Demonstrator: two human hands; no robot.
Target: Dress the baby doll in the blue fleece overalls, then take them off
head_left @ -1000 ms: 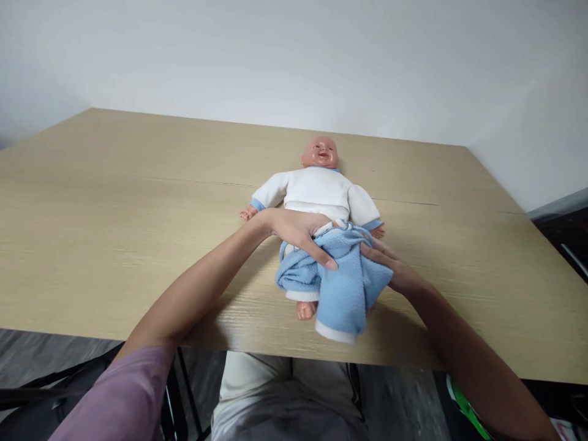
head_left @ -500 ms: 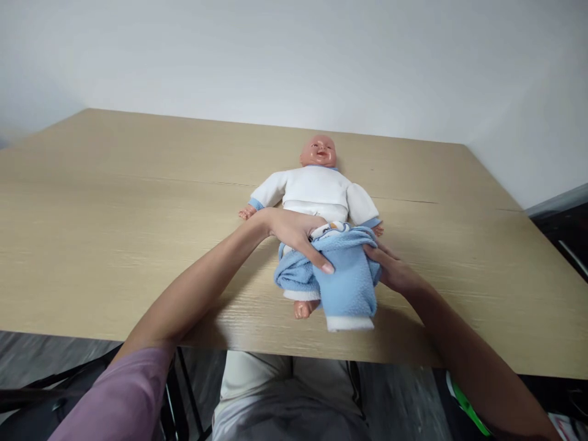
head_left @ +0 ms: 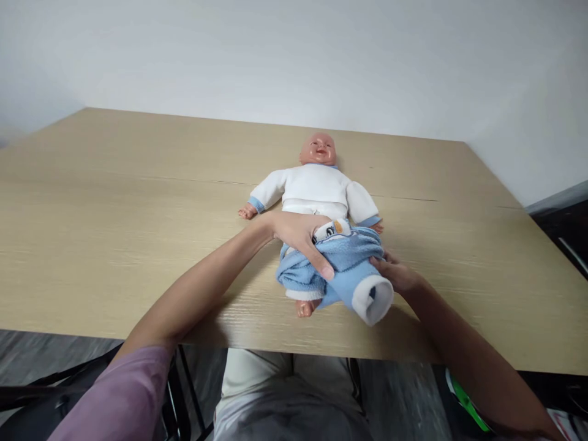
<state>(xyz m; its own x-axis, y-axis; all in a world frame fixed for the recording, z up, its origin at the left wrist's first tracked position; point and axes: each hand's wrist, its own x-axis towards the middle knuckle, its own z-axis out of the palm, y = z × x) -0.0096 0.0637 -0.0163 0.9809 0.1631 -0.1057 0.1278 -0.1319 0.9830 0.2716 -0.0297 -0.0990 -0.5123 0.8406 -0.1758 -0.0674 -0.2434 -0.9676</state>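
A baby doll [head_left: 316,184] in a white top with blue cuffs lies on its back, head away from me. Light blue fleece trousers [head_left: 351,260] with white cuffs are bunched around its legs. One bare foot [head_left: 305,308] sticks out of the left-hand trouser leg; in the other leg's open white cuff [head_left: 373,300] no foot shows. My left hand [head_left: 305,240] grips the waistband, thumb on the blue cloth, other fingers hidden beneath the fabric. At the trousers' right side my right hand [head_left: 399,272] is closed on the cloth, some of its fingers hidden.
The doll rests on a light wooden table [head_left: 138,245], close to its front edge. A pale wall [head_left: 275,55] stands behind. Beside my left arm, below the table, is a dark chair or bag [head_left: 50,401]. A black object [head_left: 563,233] stands at the far right.
The empty-looking trouser leg has swung to the right and tipped up, so its cuff opening now faces me. My right hand has shifted slightly right; my left hand has barely moved.
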